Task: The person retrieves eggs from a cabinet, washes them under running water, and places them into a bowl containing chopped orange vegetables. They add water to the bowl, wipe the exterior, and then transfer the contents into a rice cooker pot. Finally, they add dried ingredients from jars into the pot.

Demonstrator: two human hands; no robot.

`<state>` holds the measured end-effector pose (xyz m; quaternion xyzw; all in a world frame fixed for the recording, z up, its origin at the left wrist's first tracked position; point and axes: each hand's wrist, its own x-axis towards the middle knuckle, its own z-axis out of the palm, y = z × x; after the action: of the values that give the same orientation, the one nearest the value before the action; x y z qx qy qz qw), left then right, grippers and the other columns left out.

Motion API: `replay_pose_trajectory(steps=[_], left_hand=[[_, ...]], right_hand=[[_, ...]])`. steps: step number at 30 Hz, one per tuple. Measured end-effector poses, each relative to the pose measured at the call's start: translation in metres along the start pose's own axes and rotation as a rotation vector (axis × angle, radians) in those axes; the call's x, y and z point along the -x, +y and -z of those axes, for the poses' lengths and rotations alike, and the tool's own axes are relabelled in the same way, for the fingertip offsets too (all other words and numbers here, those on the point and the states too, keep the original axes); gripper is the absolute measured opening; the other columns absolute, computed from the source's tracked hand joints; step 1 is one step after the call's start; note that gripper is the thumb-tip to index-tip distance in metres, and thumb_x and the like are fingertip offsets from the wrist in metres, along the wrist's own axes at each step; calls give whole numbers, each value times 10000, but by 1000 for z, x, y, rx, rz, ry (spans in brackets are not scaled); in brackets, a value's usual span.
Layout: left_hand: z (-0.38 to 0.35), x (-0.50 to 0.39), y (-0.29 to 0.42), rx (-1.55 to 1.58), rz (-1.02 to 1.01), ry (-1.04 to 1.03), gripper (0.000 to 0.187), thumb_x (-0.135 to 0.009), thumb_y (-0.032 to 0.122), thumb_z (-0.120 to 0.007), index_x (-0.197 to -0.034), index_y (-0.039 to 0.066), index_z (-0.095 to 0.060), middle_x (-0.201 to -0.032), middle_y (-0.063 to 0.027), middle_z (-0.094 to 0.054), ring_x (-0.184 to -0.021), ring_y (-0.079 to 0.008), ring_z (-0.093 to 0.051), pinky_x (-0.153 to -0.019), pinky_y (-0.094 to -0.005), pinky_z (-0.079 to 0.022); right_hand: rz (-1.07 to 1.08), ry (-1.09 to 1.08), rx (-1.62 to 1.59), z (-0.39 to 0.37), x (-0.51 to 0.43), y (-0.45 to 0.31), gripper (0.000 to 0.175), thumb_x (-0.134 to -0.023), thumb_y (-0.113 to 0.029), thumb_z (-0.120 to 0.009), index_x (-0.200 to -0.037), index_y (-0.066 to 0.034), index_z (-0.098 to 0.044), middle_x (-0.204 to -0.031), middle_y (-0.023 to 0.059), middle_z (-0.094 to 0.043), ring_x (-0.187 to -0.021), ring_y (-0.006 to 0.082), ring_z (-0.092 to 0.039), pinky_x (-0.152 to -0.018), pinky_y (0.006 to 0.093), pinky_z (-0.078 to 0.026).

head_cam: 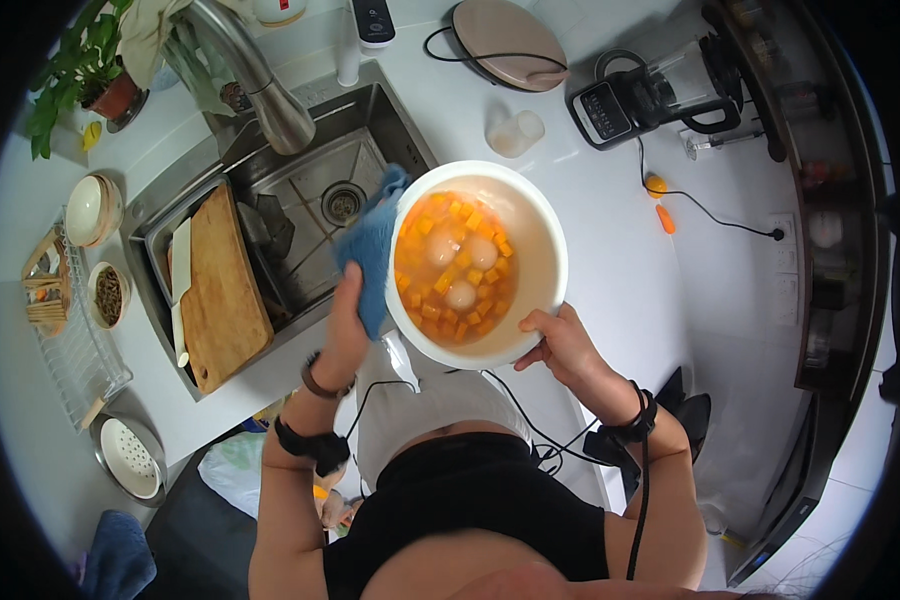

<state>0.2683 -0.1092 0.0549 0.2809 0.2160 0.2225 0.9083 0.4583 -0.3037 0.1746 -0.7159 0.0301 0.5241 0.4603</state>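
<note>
A white round pot is held up before me, tilted so that its inside shows. Orange-yellow cubes and three pale round pieces, egg-like in shape, lie in its orange liquid. My right hand grips the lower right rim, thumb over the edge. Against the pot's left outer wall, my left hand holds a blue cloth, both slightly blurred. Below the pot a white handle-like part shows; whether it belongs to the pot I cannot tell.
Left of the pot is a steel sink under a faucet, holding a wooden cutting board and a white knife. A frosted cup, a blender and its cord stand on the white counter. Cables hang near my waist.
</note>
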Motion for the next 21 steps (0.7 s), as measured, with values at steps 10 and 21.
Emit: replay_pose_trajectory(steps=[10, 21], left_hand=[[26, -67, -30, 133, 333, -6, 505, -1060, 417, -479, -1357, 21, -580, -1275, -131, -686, -1151, -248, -677, -1011, -397, -550], [13, -24, -106, 10, 241, 165, 516, -1115, 367, -377, -1499, 29, -443, -1488, -125, -529, -1360, -250, -523, -1116, -392, -453]], right_hand=[[-9, -45, 46, 16, 16, 11, 510, -887, -93, -548, -1337, 128, -453, -1122, 227, -675, -876, 305, -731, -558, 352, -644], [84, 36, -142, 51, -16, 22, 475, -890, -122, -566, -1272, 153, -506, -1040, 241, -694, -761, 324, -734, -551, 372, -645]])
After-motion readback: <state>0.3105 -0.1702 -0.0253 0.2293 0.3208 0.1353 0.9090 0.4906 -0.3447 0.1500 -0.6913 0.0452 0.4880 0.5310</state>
